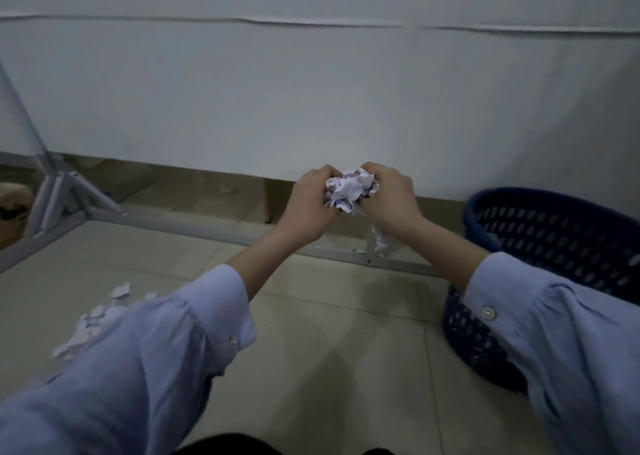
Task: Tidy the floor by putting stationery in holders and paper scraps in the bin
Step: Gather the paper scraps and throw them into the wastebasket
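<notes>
Crumpled white paper scraps (350,188) are being squeezed in mid-air between the left hand (309,201) and right hand (388,197), both sets of fingers curling tightly around the wad. One strip is dangling below. More paper pieces (90,319) are lying on the tiled floor (329,333) at left. A blue perforated bin (540,243) is sitting at right, by the white wall (311,91).

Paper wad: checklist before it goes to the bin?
1. Left hand and right hand grip wad: ok.
2. Wad above bin: not ok, bin sits to the right.
3. Wad compact: not ok, strip hangs below.
4. Bin mouth open: ok.
5. Floor finished: not ok, scraps lie at left.
</notes>
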A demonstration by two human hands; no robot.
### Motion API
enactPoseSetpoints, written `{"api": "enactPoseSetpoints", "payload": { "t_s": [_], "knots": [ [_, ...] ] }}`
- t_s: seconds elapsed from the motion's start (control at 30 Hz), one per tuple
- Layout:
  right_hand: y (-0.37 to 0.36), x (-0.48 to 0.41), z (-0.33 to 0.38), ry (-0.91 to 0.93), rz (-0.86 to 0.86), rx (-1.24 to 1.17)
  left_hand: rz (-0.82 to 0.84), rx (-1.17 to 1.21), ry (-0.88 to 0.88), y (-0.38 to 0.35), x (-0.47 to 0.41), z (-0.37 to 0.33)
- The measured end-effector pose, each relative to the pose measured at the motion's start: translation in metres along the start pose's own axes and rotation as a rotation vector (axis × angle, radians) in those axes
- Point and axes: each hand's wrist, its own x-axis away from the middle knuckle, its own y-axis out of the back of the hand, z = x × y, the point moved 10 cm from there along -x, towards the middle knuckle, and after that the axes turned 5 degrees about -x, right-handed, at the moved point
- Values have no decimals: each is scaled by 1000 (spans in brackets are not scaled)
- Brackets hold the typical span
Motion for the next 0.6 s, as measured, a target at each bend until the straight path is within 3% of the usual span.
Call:
{"api": "enactPoseSetpoints", "payload": {
  "t_s": [0.3, 0.6],
  "knots": [
    [149, 30, -64, -61, -190, 182, 146, 121, -187, -94, -40, -131],
    [204, 85, -155, -335, -217, 233, 399, 199, -274, -194, -23, -192]
  ]
}}
